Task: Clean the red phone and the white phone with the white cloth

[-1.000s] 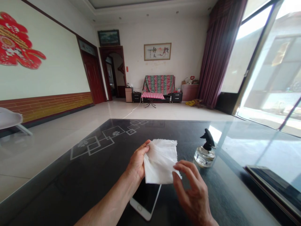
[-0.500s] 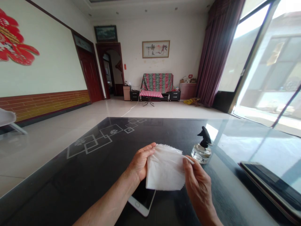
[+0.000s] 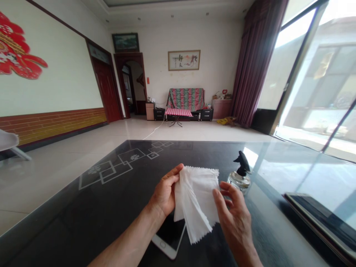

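My left hand is closed on the upper left side of a thin white cloth with zigzag edges. A narrow folded flap of the cloth hangs down at the front, past its lower edge. My right hand is at the cloth's right edge, its thumb over the cloth and its fingers apart. Below the cloth lies a white phone with a dark screen, its upper part hidden by the cloth and my left hand. Just beyond my right hand stands a clear spray bottle with a black trigger head.
The dark glossy tabletop has a pale pattern of squares and flowers. A larger flat device with a dark screen lies at the right. Across the room a small table with a checked cover stands before a low cabinet.
The cloth's front layer has come away from the right edge and now hangs as a loose flap. My right hand's fingers have spread from their pinch, while the left keeps hold.
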Demonstrator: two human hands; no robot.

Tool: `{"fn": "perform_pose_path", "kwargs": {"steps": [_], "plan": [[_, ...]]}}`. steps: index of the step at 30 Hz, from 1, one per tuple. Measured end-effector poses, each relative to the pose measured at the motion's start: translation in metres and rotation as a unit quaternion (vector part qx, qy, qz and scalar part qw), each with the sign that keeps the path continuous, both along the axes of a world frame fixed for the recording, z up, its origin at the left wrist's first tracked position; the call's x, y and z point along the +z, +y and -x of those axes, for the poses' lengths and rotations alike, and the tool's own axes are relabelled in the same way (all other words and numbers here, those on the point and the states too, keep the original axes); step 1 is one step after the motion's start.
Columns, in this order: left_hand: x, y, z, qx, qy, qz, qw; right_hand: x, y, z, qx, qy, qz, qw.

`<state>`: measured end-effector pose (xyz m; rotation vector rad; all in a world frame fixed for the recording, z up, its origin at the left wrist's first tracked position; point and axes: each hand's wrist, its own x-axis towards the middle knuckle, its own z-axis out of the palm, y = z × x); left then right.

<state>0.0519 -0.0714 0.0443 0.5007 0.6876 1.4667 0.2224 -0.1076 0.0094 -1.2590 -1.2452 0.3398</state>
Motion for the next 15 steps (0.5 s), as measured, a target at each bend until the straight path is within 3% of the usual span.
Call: {"fn": "perform_pose_path", "kwargs": {"steps": [3,11,15], "plan": [[0.0011,-0.0012,-0.0011,-0.003,-0.013,-0.007,1.0,-0.0054,0.0055,-0.0023,0.052,0.036,0.073,0.995],[-0.0008,0.0019,0.0004,0.027,-0.085,0.031,0.996,0.0013,0.0014,-0.0024,-0.004,0.092,0.025,0.995],[-0.0003,-0.0014,0.0017,-0.034,-0.114,0.019,0.993,-0.0005,0.0058,-0.0019,-0.02,0.12,0.021,0.992]]}}
